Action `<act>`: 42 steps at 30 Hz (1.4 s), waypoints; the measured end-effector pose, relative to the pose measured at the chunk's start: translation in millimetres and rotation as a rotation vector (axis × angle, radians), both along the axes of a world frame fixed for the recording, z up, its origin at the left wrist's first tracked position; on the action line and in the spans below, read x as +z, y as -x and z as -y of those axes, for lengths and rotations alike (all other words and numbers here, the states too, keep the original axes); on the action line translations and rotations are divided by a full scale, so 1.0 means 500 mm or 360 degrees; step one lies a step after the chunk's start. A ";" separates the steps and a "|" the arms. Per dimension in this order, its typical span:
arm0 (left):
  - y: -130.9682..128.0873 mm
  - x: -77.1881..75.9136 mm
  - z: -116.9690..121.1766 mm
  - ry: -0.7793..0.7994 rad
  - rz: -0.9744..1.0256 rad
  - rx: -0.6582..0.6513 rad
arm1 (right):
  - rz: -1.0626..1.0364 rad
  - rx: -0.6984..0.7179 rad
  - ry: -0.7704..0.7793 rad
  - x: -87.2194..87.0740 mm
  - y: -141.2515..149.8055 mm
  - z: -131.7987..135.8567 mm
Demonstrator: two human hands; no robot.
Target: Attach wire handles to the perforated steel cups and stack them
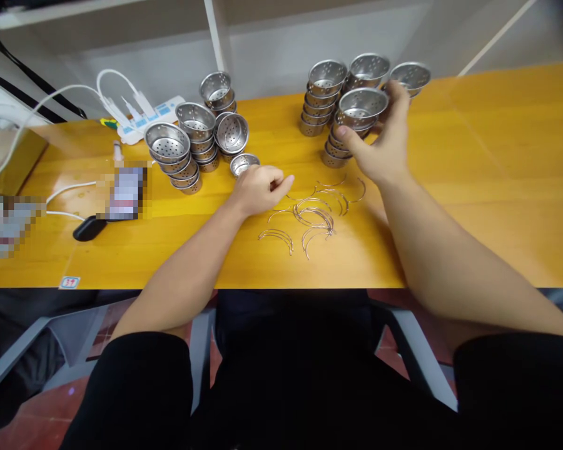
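Observation:
My right hand (pixel 387 147) is closed around the upper part of a stack of perforated metal cups (pixel 362 107), thumb on the near side and fingers partly hidden behind. More stacks of such cups (pixel 327 76) stand just beyond it. My left hand (pixel 263 189) is curled, thumb pointing right, in front of a low metal cup (pixel 244 164); whether it touches that cup or holds anything is hidden. Behind it stand further cup stacks (pixel 167 142), and one cup (pixel 231 132) there leans toward me. Thin curved wires (pixel 314 215) lie loosely between my hands.
On the left of the yellow table (pixel 488 206) are a white power strip (pixel 150 119) with plugged-in cables, a blurred phone (pixel 126 194) and a black oval object (pixel 89 229). A grey partition (pixel 281 56) rises behind the stacks. The table's front edge lies beneath my forearms.

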State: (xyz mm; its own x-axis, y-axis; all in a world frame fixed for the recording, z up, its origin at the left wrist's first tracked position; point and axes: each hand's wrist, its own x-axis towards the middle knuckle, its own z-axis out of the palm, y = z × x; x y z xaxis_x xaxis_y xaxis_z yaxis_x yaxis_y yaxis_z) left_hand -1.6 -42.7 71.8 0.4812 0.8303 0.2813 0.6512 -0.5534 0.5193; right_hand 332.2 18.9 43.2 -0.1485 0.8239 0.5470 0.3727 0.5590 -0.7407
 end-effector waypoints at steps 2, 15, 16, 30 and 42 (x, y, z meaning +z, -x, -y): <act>0.002 -0.003 0.001 -0.0004 -0.0005 -0.0028 | -0.0112 -0.0083 0.0067 -0.009 0.013 -0.007; -0.038 -0.046 -0.020 0.0115 0.0164 0.0007 | 0.0095 -0.0143 0.0002 -0.011 0.140 0.038; -0.043 -0.048 -0.023 0.0121 0.0167 0.0023 | 0.0074 -0.0138 0.0013 -0.014 0.146 0.036; -0.053 -0.048 -0.026 0.0202 0.0180 0.0128 | -0.0001 0.0038 0.0090 -0.011 0.127 0.044; -0.025 -0.051 -0.021 0.0205 0.0201 0.0000 | -0.0022 -0.0317 -0.0053 -0.022 -0.025 -0.020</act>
